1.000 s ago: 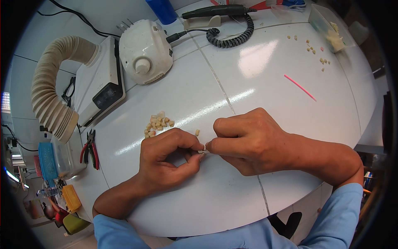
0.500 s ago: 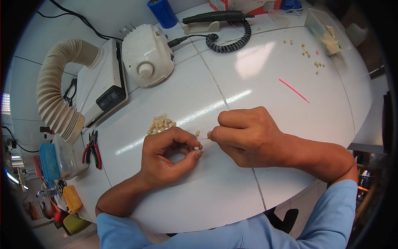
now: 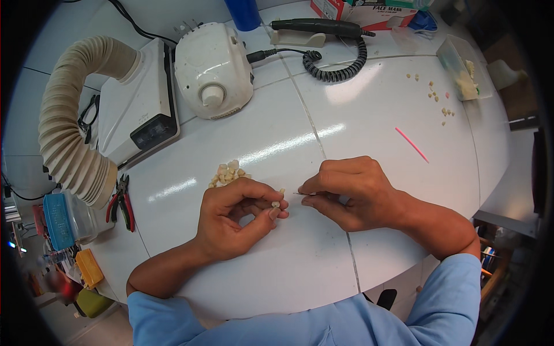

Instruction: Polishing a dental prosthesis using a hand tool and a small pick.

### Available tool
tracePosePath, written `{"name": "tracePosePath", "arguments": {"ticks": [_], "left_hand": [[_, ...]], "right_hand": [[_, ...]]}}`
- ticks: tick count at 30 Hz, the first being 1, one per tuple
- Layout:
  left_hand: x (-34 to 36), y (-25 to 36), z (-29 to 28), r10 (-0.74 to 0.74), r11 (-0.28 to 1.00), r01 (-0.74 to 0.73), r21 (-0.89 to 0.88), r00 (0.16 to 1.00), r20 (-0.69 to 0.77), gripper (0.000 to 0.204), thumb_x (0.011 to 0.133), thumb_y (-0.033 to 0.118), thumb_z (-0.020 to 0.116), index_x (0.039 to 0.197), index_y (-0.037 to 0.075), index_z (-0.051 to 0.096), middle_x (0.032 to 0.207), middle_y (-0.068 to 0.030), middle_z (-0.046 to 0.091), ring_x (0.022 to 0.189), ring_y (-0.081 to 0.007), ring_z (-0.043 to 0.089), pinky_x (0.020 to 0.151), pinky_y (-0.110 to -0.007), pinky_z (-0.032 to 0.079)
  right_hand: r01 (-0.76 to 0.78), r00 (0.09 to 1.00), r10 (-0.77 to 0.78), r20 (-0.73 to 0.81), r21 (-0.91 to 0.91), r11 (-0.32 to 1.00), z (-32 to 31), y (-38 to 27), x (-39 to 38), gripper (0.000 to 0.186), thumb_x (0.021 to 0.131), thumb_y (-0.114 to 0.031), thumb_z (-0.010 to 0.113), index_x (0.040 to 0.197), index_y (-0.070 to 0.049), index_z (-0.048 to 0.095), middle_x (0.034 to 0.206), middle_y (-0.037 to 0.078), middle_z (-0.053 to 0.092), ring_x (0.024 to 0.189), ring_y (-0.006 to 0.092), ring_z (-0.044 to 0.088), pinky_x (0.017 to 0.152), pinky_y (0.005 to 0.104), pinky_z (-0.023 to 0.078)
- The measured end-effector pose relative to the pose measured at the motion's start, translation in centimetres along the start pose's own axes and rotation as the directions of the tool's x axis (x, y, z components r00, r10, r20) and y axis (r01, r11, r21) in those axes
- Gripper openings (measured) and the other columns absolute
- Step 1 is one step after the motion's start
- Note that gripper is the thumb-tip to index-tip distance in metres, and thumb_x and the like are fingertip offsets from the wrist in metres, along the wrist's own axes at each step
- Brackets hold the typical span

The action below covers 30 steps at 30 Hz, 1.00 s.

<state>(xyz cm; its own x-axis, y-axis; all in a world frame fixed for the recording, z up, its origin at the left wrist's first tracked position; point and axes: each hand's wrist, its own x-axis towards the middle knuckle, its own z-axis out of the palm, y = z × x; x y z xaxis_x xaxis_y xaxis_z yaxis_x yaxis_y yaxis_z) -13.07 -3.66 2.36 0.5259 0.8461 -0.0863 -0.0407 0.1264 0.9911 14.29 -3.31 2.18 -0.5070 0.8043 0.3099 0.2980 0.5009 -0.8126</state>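
Observation:
Between the thumb and fingers of my left hand (image 3: 236, 216) is a small cream tooth (image 3: 276, 205), pinched near the fingertips. A second little cream tooth (image 3: 282, 191) shows just beyond those fingertips; whether it touches them I cannot tell. To the right, my right hand (image 3: 355, 193) is closed in a pinch around a thin dark pin-like tool (image 3: 298, 193), whose short tip points at the left hand. Most of that tool is hidden by the fingers. Behind my left hand lies a heap of similar teeth (image 3: 228, 173), partly covered by the knuckles.
Red-handled cutters (image 3: 122, 205) lie left, near a ribbed hose (image 3: 69, 121) and its white box. Farther back are a white control unit (image 3: 212, 72) and a black handpiece (image 3: 314, 26) on a rest. A pink stick (image 3: 411, 144), scattered teeth and a clear tub (image 3: 456, 69) sit right.
My right hand has turned and its fingers have loosened their curl, so the thin tool's tip shows more clearly. My left hand still pinches the tooth. The whole view has shifted slightly.

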Motion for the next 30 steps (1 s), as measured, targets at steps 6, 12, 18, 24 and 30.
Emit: {"name": "tracePosePath", "arguments": {"ticks": [6, 12, 18, 24, 30], "left_hand": [[0.8, 0.7, 0.1, -0.096, 0.991, 0.093, 0.1, 0.995, 0.023, 0.017, 0.097, -0.009, 0.07, 0.113, -0.007, 0.07, 0.109, -0.0144, 0.078, 0.101, -0.0188, 0.08, 0.083, -0.026, 0.067], [0.9, 0.7, 0.0, -0.003, 0.95, -0.031, 0.312, 0.994, 0.108, 0.014, 0.097, -0.01, 0.071, 0.109, -0.005, 0.068, 0.113, -0.018, 0.078, 0.104, -0.0221, 0.08, 0.081, -0.028, 0.068], [0.8, 0.5, 0.1, 0.011, 0.945, -0.042, 0.323, 0.995, 0.096, 0.017, 0.093, -0.012, 0.076, 0.106, -0.004, 0.068, 0.112, -0.0185, 0.078, 0.103, -0.0196, 0.08, 0.082, -0.027, 0.066], [0.7, 0.8, 0.1, 0.018, 0.932, -0.047, 0.358, 0.996, 0.083, 0.016, 0.091, -0.01, 0.08, 0.102, -0.003, 0.07, 0.107, -0.0167, 0.079, 0.095, -0.0174, 0.079, 0.078, -0.026, 0.065], [0.8, 0.7, 0.1, 0.036, 0.933, -0.061, 0.356, 0.996, 0.076, 0.015, 0.089, -0.01, 0.081, 0.098, -0.003, 0.071, 0.103, -0.0171, 0.08, 0.092, -0.0174, 0.079, 0.077, -0.028, 0.065]], "right_hand": [[-0.081, 0.997, 0.081, 0.001, -0.011, 0.997, -0.5, -0.1, 0.4, 0.017, 0.086, 0.0, 0.084, 0.099, -0.004, 0.073, 0.08, 0.008, 0.071, 0.062, 0.0191, 0.068, 0.053, 0.0325, 0.049], [0.002, 1.0, -0.002, -0.026, -0.022, 1.0, -0.3, 0.1, 0.4, 0.019, 0.083, 0.001, 0.085, 0.096, -0.005, 0.074, 0.078, 0.006, 0.066, 0.06, 0.0198, 0.063, 0.052, 0.0343, 0.047], [0.094, 0.996, -0.094, 0.004, -0.1, 0.991, -0.2, 0.0, 0.3, 0.022, 0.078, 0.004, 0.086, 0.097, -0.003, 0.079, 0.074, 0.004, 0.061, 0.057, 0.0161, 0.06, 0.049, 0.0322, 0.044], [0.124, 0.992, -0.124, 0.01, -0.154, 0.98, 0.3, -0.1, -0.1, 0.029, 0.072, 0.01, 0.081, 0.098, -0.001, 0.082, 0.07, 0.003, 0.062, 0.054, 0.0133, 0.06, 0.046, 0.0295, 0.042], [0.103, 0.994, -0.108, -0.024, -0.15, 0.983, 0.8, -0.4, 0.0, 0.027, 0.072, 0.008, 0.078, 0.097, -0.001, 0.081, 0.064, 0.001, 0.057, 0.048, 0.0117, 0.055, 0.043, 0.0299, 0.039]]}}
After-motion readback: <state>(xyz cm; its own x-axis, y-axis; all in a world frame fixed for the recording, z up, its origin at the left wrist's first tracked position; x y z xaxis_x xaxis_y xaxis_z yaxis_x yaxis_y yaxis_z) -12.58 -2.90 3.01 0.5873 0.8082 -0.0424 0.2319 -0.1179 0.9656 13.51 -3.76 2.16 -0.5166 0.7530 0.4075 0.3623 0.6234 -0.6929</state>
